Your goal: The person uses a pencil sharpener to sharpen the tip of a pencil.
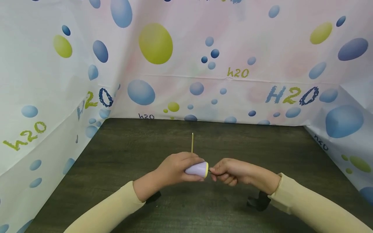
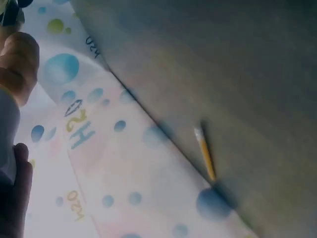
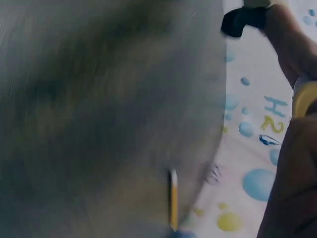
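Note:
My left hand [image 1: 176,168] grips a lavender tapered object [image 1: 196,169] with a yellow rim, which lies on its side with the rim facing right. At that rim my right hand [image 1: 233,172] pinches a thin dark piece [image 1: 210,171] between thumb and forefinger. Most of this piece is hidden by the fingers, and its kind cannot be made out. The yellow rim [image 3: 303,101] shows at the right edge of the right wrist view. Beyond the left hand, a yellow pencil [image 1: 192,142] lies on the table, its lower part covered by the hand in the head view.
The dark wooden table [image 1: 140,139] spreads under both arms. A white sheet [image 1: 186,106] with blue and green dots and H2O lettering rises at its back and both sides. Dark straps [image 1: 258,202] hang at the wrists.

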Tool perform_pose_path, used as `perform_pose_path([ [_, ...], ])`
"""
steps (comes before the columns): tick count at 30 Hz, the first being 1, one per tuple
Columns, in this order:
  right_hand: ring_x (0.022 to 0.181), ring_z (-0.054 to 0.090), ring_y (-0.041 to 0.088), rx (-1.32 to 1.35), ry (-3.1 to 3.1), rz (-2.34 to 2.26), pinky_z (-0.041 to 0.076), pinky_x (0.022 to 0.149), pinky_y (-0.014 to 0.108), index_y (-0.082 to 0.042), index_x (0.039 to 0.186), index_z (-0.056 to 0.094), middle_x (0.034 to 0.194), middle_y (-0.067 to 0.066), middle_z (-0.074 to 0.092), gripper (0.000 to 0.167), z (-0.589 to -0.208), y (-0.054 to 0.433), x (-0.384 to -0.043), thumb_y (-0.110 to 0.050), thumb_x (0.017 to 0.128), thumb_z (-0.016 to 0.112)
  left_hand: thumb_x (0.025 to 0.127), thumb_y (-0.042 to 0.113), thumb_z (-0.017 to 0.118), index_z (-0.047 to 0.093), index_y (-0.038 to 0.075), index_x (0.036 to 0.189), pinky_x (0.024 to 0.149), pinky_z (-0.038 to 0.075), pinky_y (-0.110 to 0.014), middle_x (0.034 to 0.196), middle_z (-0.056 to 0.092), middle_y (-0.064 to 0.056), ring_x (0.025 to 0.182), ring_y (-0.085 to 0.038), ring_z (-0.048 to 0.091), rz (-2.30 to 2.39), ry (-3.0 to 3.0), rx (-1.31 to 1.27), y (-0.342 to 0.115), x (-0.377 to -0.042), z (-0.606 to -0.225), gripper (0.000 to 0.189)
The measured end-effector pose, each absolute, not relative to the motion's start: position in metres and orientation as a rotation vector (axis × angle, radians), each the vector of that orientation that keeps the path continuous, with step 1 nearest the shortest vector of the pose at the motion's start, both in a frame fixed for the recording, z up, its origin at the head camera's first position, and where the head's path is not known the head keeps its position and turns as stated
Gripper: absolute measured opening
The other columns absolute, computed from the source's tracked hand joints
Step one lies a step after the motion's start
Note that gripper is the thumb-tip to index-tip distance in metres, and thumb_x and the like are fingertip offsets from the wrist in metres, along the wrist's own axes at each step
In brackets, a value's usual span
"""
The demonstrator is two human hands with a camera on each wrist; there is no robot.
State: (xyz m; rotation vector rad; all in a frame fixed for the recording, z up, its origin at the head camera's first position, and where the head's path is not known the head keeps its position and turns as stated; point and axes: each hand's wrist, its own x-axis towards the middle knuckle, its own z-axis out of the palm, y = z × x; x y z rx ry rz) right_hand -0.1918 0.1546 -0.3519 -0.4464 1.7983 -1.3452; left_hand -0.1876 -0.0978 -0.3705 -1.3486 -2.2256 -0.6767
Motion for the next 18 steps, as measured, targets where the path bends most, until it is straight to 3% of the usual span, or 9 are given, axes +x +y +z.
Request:
perform_pose_path([
  [3,0.049,0.032,0.001,-0.633,2.008,-1.276,0.027,0.047,0.023,-0.001,0.097,0.07,0.062,-0.006,0.049,0.04,-0.352,0.156,-0.19,-0.029,0.111,0.045,0.08,0.028,0.088,0.074,0.005,0.115,0.07,0.055,-0.019,0.102,0.077,-0.007,0.081,-0.012,0.069,-0.892,-2.424,-1.276,-0.097,-0.188,-0.37,0.044],
  [6,0.06,0.048,0.0,-1.124,2.605,-1.008,0.039,0.053,0.02,-0.003,0.108,0.073,0.077,-0.002,0.065,0.048,-0.357,0.153,-0.185,-0.041,0.11,0.044,0.091,0.029,0.079,0.074,0.004,0.119,0.065,0.053,-0.021,0.103,0.077,-0.012,0.075,-0.009,0.064,-1.287,-2.724,-0.991,-0.095,-0.192,-0.368,0.038],
  [8,0.065,0.054,0.001,-1.499,2.991,-0.76,0.044,0.055,0.017,-0.008,0.107,0.073,0.083,-0.003,0.069,0.046,-0.363,0.15,-0.184,-0.043,0.108,0.044,0.096,0.03,0.073,0.074,0.002,0.121,0.067,0.057,-0.026,0.104,0.075,-0.017,0.074,-0.008,0.063,-1.577,-2.844,-0.783,-0.095,-0.197,-0.366,0.039],
  [12,0.056,0.053,0.008,-2.107,3.34,-0.579,0.039,0.047,0.016,-0.01,0.092,0.072,0.071,-0.004,0.059,0.043,-0.374,0.145,-0.19,-0.034,0.111,0.042,0.099,0.031,0.066,0.072,-0.003,0.123,0.071,0.06,-0.031,0.106,0.073,-0.022,0.076,-0.01,0.065,-1.86,-2.923,-0.604,-0.093,-0.202,-0.362,0.042],
  [15,0.052,0.052,0.005,-2.117,3.31,-0.667,0.038,0.045,0.015,-0.011,0.087,0.071,0.067,-0.006,0.061,0.044,-0.376,0.145,-0.19,-0.034,0.111,0.042,0.097,0.031,0.069,0.073,0.0,0.122,0.068,0.057,-0.026,0.107,0.075,-0.019,0.078,-0.009,0.064,-1.752,-2.92,-0.679,-0.091,-0.198,-0.362,0.04],
  [18,0.054,0.048,-0.002,-1.661,2.988,-0.91,0.039,0.05,0.014,-0.008,0.087,0.074,0.068,-0.006,0.066,0.046,-0.373,0.148,-0.186,-0.037,0.11,0.045,0.092,0.028,0.077,0.074,0.003,0.119,0.065,0.053,-0.022,0.105,0.077,-0.014,0.077,-0.011,0.065,-1.405,-2.807,-0.909,-0.089,-0.192,-0.365,0.037],
])
